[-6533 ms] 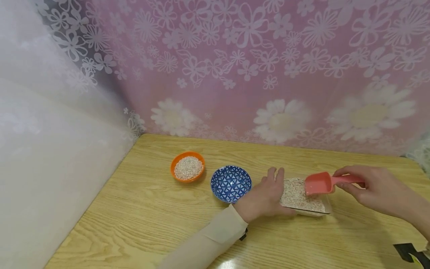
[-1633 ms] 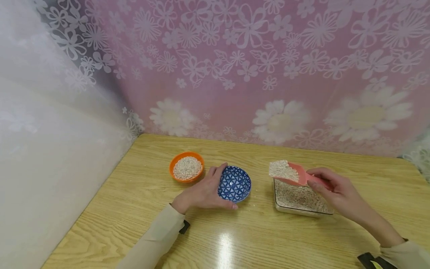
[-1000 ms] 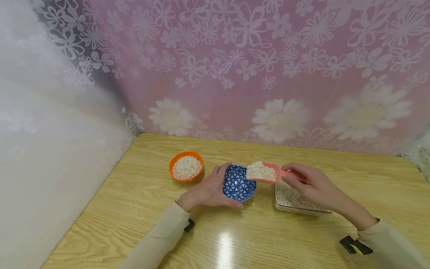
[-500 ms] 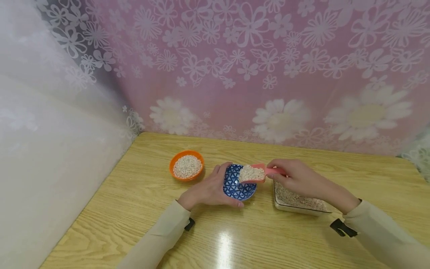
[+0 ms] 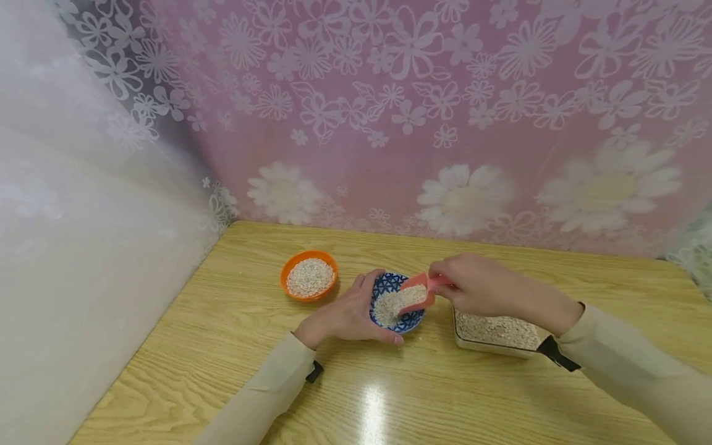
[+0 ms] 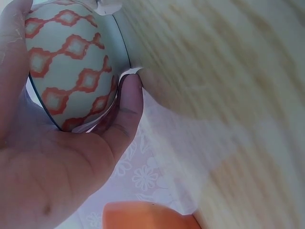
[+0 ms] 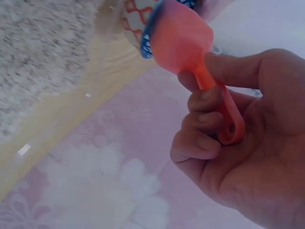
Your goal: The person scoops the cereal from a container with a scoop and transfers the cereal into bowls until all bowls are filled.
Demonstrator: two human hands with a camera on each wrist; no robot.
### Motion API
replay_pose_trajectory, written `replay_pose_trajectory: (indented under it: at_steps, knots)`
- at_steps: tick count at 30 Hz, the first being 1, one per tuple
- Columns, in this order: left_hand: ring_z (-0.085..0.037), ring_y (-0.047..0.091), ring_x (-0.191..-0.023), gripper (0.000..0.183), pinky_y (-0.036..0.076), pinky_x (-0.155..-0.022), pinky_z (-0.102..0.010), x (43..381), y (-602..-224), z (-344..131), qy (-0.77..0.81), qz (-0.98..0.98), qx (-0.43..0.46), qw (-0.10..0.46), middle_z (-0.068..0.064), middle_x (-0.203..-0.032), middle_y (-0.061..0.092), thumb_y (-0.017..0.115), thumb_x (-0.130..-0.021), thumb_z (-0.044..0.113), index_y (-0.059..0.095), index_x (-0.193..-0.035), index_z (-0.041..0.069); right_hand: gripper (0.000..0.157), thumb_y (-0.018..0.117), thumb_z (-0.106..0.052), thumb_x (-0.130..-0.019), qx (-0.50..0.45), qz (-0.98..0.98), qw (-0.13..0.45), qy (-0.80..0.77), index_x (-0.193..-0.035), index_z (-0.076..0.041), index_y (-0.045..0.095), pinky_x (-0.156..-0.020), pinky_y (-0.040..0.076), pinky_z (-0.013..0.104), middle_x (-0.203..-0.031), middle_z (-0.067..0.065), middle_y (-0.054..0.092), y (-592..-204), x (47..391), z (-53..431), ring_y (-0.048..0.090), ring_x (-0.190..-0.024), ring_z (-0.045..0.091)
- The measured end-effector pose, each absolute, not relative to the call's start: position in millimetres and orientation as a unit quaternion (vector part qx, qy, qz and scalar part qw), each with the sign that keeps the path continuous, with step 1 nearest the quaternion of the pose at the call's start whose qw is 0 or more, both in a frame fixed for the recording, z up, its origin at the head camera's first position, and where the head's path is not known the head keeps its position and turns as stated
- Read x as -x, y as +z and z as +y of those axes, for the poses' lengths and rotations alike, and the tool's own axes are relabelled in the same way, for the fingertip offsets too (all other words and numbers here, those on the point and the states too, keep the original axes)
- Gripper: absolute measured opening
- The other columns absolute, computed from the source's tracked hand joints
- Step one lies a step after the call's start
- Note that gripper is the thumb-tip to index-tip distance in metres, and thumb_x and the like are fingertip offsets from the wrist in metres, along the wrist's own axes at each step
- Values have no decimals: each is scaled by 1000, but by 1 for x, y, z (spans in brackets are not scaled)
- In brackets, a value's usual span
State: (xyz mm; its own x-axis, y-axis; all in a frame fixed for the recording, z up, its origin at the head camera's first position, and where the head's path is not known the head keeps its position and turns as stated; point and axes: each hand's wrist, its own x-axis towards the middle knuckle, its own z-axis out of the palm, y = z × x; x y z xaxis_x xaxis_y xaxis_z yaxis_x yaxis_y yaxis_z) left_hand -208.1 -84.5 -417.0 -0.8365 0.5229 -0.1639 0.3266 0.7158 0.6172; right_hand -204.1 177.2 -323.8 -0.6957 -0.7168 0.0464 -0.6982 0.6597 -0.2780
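Note:
My left hand holds a patterned bowl by its left side, thumb at the near edge and fingers at the far edge. The bowl is blue and white inside; the left wrist view shows its pale outside with a red pattern. My right hand grips the handle of a pink scoop, which tilts down over the bowl. Oat flakes lie in the bowl, and some are still on the scoop. In the right wrist view, the fingers curl round the scoop's handle.
A clear rectangular container of flakes stands under my right forearm. Left of the bowl is an orange bowl filled with pale flakes. All stand on a wood-grain table; a pink floral curtain hangs behind it.
The left hand went from the container to the patterned bowl. The right hand carried the loaded scoop left over the bowl and tipped it; flakes now lie in the bowl.

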Motion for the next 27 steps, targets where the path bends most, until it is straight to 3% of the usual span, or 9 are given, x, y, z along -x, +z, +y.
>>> replay_pose_trajectory:
  at_steps: [7, 17, 23, 27]
  knots:
    - [-27, 47, -137, 128, 46, -112, -49, 208, -417, -85, 301, 910, -231, 168, -13, -157, 33, 86, -71, 63, 9, -164, 18, 14, 63, -5, -94, 386, 914, 61, -107, -83, -15, 63, -54, 33, 22, -68, -7, 51, -305, 204, 166, 38, -59, 6]
    - [-27, 46, -140, 129, 44, -114, -49, 209, -416, -85, 303, 908, -230, 173, -12, -160, 31, 86, -71, 64, 9, -164, 19, 8, 67, -7, -92, 379, 922, 32, -69, -87, -13, 65, -57, 35, 24, -72, -6, 56, -293, 199, 165, 41, -61, 9]
    - [-26, 47, -138, 129, 44, -115, -49, 208, -416, -87, 303, 912, -220, 170, -11, -160, 32, 85, -70, 65, 10, -164, 19, 2, 67, -12, -96, 384, 918, -5, -97, -95, -12, 68, -58, 37, 23, -79, -5, 63, -306, 199, 180, 43, -63, 5]
    - [-26, 46, -139, 128, 43, -115, -50, 208, -416, -88, 298, 913, -220, 170, -10, -160, 33, 84, -71, 66, 9, -165, 21, 7, 68, -16, -98, 376, 917, -17, -132, -103, -12, 71, -57, 37, 21, -82, -7, 64, -319, 199, 194, 42, -63, 2]
